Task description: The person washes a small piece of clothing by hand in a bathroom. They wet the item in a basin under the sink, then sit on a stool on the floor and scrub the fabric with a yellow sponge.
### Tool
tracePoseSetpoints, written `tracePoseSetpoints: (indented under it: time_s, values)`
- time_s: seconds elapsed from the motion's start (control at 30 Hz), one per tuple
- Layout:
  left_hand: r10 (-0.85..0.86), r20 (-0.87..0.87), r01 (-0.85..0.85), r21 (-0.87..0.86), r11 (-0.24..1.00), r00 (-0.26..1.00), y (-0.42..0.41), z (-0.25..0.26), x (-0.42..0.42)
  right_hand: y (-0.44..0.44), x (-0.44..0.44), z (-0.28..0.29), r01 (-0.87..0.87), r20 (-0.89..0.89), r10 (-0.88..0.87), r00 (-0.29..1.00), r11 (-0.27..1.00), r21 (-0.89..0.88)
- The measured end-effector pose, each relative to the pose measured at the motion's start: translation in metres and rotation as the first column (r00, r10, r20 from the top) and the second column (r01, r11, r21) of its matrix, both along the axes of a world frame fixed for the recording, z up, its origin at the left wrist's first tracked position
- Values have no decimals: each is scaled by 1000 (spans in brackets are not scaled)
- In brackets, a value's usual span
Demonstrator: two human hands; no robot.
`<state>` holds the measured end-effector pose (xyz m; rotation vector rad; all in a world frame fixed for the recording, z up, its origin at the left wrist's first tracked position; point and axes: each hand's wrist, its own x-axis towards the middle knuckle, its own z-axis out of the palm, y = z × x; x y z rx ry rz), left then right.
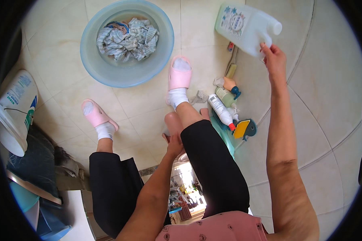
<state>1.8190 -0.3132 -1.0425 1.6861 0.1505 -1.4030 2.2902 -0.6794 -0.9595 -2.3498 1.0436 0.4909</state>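
My right hand [274,58] grips the handle end of a large translucent plastic jug [244,27] with a white cap, tilted on its side at the upper right. My left hand [175,146] reaches down between my legs against a pink object [172,122], perhaps a slipper or plastic item; its grip is partly hidden by my knee. Ahead of my feet stands a pale blue plastic basin [90,45], where crumpled striped cloth [129,40] lies wet in a little water.
Beside my right leg lie a scrub brush [231,70], a white bottle with a red cap [220,110], a green pump bottle [225,96] and a yellow-and-teal dustpan-like tool [242,129]. A small grey cloth [199,97] lies near my pink slipper [180,75]. A white bucket [13,132] stands at left.
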Motion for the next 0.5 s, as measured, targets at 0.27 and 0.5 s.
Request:
tracePoseSetpoints:
  time_s: [0.27,0.5]
  values:
    - [-62,29,60,42,997,998,13,31,46,-6,21,-3,-46,101,61,993,988,-146]
    - [141,-172,-168,-155,973,975,-2,-8,-24,64,-187,28,202,-336,-119,934,953,224]
